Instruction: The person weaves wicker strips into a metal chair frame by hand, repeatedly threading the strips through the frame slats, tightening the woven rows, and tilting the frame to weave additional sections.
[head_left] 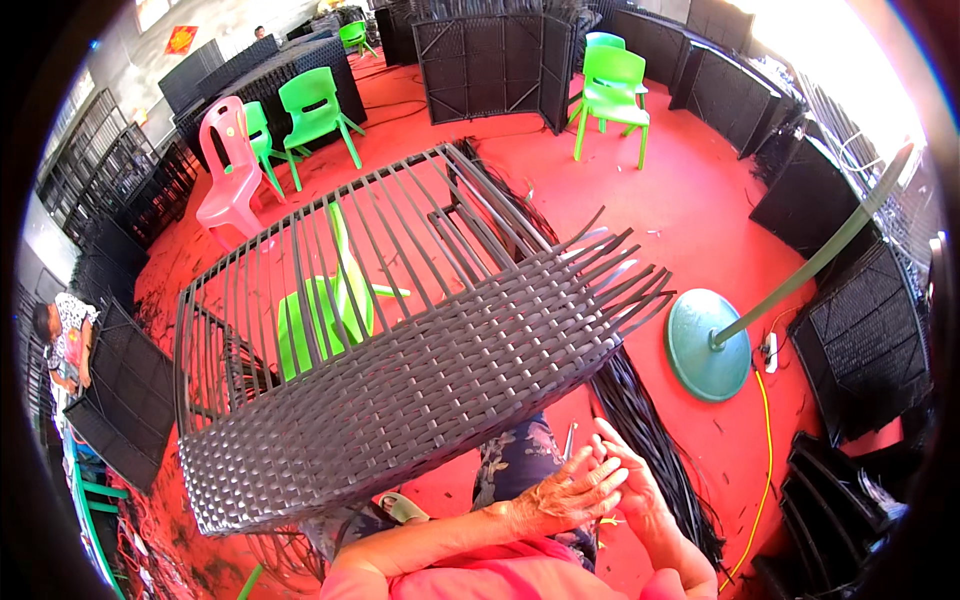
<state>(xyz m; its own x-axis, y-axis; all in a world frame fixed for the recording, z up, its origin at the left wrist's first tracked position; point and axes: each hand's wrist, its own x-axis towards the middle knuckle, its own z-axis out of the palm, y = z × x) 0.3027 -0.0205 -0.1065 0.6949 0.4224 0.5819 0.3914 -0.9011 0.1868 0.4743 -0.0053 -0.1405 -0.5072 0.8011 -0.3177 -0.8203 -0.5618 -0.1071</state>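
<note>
A dark brown woven panel (400, 385) on a metal frame tilts across my lap, its near part closely woven in flat plastic strips. Farther out, bare strips (370, 230) run lengthwise over the frame with gaps between them. Loose strip ends (640, 285) stick out at the right edge. Just beyond the panel's near right corner, my two hands meet over my right thigh. My left hand (568, 492) reaches across with its fingers stretched against my right hand (635, 475), whose fingers point up and away. I see nothing held between them.
A bundle of long black strips (660, 450) lies on the red floor to the right. Beside it stands a round green base (708, 345) with a pole. Green chairs (612, 90), a pink chair (230, 160), stacked woven panels (495, 65) and a yellow cable (765, 470) surround me. Another person (75, 340) is at far left.
</note>
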